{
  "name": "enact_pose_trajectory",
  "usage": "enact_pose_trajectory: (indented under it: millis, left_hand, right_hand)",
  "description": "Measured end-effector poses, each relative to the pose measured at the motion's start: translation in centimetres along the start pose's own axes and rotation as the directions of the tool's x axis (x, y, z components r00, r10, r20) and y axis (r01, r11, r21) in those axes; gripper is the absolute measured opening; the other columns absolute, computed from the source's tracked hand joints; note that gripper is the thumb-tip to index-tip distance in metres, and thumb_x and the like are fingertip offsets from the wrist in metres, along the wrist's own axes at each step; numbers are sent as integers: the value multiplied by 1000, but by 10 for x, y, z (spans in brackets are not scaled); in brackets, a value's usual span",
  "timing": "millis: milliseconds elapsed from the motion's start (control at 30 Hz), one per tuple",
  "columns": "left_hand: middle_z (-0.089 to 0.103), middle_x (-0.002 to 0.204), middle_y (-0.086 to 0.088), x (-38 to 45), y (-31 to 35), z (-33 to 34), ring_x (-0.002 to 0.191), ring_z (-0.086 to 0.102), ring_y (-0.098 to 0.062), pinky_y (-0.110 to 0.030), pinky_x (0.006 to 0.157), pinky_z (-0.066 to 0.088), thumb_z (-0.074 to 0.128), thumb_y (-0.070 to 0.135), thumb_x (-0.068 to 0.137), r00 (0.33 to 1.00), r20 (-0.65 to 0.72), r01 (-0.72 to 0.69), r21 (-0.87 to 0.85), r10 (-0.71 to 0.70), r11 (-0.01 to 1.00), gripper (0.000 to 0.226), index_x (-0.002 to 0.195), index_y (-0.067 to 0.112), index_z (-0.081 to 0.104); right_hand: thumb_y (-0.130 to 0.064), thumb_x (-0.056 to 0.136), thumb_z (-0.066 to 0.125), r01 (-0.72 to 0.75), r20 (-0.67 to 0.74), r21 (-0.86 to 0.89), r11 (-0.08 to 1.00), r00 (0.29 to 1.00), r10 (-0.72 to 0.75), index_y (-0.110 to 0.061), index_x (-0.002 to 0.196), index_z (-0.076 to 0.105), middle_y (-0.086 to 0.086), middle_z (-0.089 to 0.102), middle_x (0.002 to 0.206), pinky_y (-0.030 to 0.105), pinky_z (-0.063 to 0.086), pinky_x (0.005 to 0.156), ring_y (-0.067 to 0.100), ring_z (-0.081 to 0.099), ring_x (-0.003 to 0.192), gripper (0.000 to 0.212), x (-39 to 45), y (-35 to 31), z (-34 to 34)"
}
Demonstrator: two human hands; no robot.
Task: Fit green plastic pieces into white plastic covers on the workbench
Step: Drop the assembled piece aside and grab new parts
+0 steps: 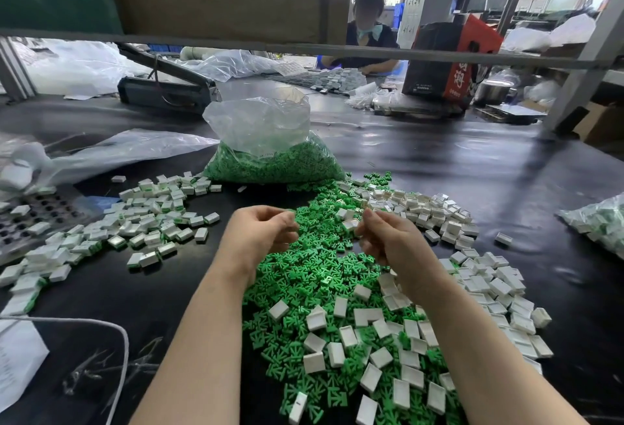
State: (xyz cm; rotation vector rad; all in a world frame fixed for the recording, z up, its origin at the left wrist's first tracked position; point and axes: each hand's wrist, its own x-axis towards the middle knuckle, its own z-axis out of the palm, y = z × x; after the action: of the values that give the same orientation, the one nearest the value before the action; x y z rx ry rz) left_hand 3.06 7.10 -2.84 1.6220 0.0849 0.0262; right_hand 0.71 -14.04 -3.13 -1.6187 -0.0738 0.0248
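— Centrally: heap of green plastic pieces, flat and forked, prongs pointing every way, long axes unaligned; spread across black workbench.

— And covers?

— White plastic covers, small rectangular shells, scattered over and right of heap.

— Hands?

— Left hand curled, contents indiscernible. Right hand pinching one white cover above heap.

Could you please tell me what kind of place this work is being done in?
Probably a small factory assembly bench: loose green pieces and white covers heaped on a black workbench, a bulk bag of green parts, another seated worker opposite.
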Motion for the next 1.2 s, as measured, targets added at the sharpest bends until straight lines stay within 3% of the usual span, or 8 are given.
enact_pose_trajectory:
  millis: [100, 233, 400, 567, 667, 767, 1000, 1200]
  left_hand:
    - [68, 72, -10, 10, -9, -19, 60, 62, -17, -26, 56, 49, 73, 13, 85, 961, -258, 89, -44, -97, 995, 11, 86, 5, 65]
    - [61, 69, -5, 19, -13, -38, 54, 58, -11, -22, 50, 49, 71, 7, 86, 849, -433, 120, -399, -302, 909, 17, 77, 10, 57]
    - [67, 86, -2, 25, -12, -52, 69, 66, -6, -15, 47, 53, 47, 14, 102, 822, -281, 135, -748, -495, 650, 16, 106, 7, 60]
    - [63, 128, -4, 21, -5, -60, 112, 64, -13, -22, 82, 56, 22, 19, 107, 835, -271, -35, -895, -478, 445, 37, 119, 4, 54]
    - [63, 128, -9, 16, -1, -62, 113, 64, -20, -29, 86, 55, 22, 28, 107, 866, -258, -119, -939, -429, 323, 45, 134, 1, 46]
    - [67, 116, -13, 12, 1, -59, 105, 67, -22, -30, 81, 56, 25, 33, 106, 900, -213, -127, -963, -381, 238, 47, 120, -2, 52]
    - [71, 67, 3, 8, 7, -31, 55, 63, -7, -19, 57, 49, 40, 25, 102, 941, -58, 149, -812, -332, 564, 28, 85, 14, 60]
    - [72, 70, 3, -1, 15, 5, 55, 61, -5, -18, 52, 49, 52, 19, 98, 984, 32, 169, -439, -173, 883, 17, 92, 13, 68]
  right_hand:
    - [-22, 100, 51, 7, -109, -186, 983, 994, -28, -8, 85, 61, 2, 56, 65, 29, 44, 62, 17, 50, 62, 23, 1, 0, -8]
    - [-21, 96, 59, -12, -178, -481, 876, 980, -84, -13, 85, 62, 7, 64, 76, 42, 53, 70, 25, 59, 70, 13, 2, 1, -20]
    - [-28, 90, 66, -91, -184, -795, 600, 978, -95, -31, 79, 62, -13, 62, 76, 31, 52, 68, 12, 59, 69, 12, 2, 5, -29]
    - [-26, 92, 60, -122, -216, -898, 424, 960, -180, -29, 95, 69, -7, 70, 93, 29, 51, 77, 16, 61, 88, 10, 1, 4, -30]
    - [-34, 93, 56, -193, -251, -929, 316, 955, -155, -24, 107, 65, -2, 68, 98, 35, 53, 83, 20, 58, 95, 19, 0, 4, -35]
    - [-48, 90, 58, -223, -237, -924, 309, 972, -6, -24, 109, 58, -3, 66, 101, 39, 54, 86, 21, 60, 97, 31, -1, 2, -37]
    - [-32, 88, 62, -239, -244, -915, 325, 969, 27, -23, 104, 53, 1, 64, 103, 33, 47, 77, 22, 56, 93, 20, 2, 3, -33]
    - [-30, 89, 63, -161, -208, -897, 412, 975, -73, -24, 102, 57, -2, 66, 97, 36, 52, 79, 20, 60, 89, 15, 2, 7, -33]
